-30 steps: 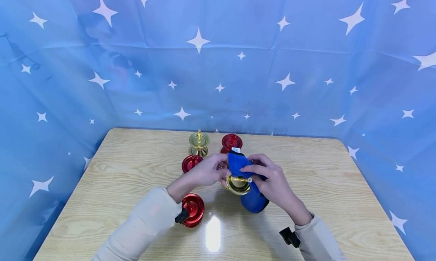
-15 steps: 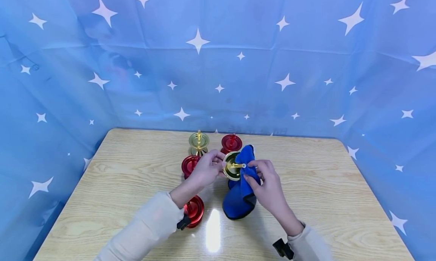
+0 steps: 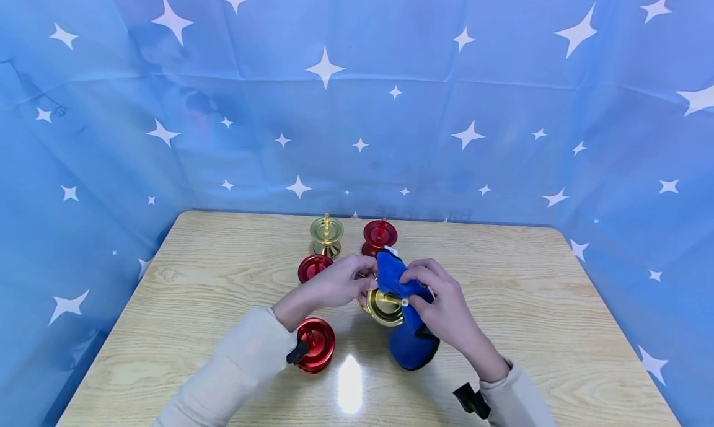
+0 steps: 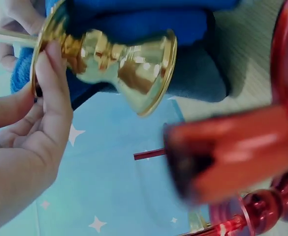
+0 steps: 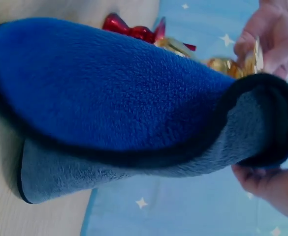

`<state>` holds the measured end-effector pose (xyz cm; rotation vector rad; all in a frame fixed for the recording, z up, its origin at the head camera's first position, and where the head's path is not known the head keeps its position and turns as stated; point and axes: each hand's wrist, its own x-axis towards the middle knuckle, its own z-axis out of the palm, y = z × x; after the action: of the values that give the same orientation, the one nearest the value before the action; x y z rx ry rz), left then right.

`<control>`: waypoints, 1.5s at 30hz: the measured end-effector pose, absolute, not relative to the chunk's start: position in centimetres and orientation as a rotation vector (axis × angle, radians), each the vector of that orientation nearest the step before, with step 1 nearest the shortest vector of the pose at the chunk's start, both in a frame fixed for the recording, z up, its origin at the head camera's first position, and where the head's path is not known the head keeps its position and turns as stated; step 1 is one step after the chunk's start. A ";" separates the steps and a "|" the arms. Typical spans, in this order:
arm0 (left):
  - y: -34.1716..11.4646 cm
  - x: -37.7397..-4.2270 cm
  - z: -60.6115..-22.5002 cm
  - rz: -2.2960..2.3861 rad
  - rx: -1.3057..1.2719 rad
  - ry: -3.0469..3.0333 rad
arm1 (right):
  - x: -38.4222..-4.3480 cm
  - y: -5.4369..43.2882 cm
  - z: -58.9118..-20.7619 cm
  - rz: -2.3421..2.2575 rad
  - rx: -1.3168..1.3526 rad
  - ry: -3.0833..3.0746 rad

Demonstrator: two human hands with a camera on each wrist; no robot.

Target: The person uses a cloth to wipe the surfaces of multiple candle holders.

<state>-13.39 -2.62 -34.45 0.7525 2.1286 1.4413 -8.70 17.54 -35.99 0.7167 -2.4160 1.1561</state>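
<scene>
My left hand (image 3: 343, 281) pinches a shiny gold candle holder (image 3: 385, 313) by the rim of its dish. The holder is lifted and tilted, its spike pointing right; in the left wrist view the gold stem and flared foot (image 4: 143, 73) show. A blue cloth (image 3: 413, 347) with black edging is gripped in my right hand (image 3: 446, 300) and lies against the far right side of the dish. The cloth hangs below that hand, and its grey underside (image 5: 75, 172) shows in the right wrist view. Some right fingertips are hidden by the cloth.
Another gold candle holder (image 3: 327, 232) and a red one (image 3: 380, 233) stand at the table's back. Two more red holders, one behind the left forearm (image 3: 313, 267) and one beside the left sleeve (image 3: 318, 346), stand on the wooden table (image 3: 530, 303). A starry blue curtain (image 3: 424, 148) surrounds it.
Since half a second ago the gold dish has tipped and come nearer the body. The cloth has shifted from its right side to its far rim, much as one second ago.
</scene>
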 end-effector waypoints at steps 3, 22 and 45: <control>-2.4 -13.4 -34.0 1.409 0.728 2.171 | -9.0 17.8 -35.6 1.214 0.740 -2.432; -1.4 -12.8 -34.8 1.899 0.153 2.014 | -8.5 16.8 -35.9 1.630 0.076 -2.347; -1.9 -12.7 -34.6 1.896 0.290 1.852 | -9.0 17.1 -36.3 1.252 0.612 -2.239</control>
<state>-12.68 -1.86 -34.59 0.2904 1.8521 1.8960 -9.02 17.12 -36.33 0.6116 -2.2390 1.2522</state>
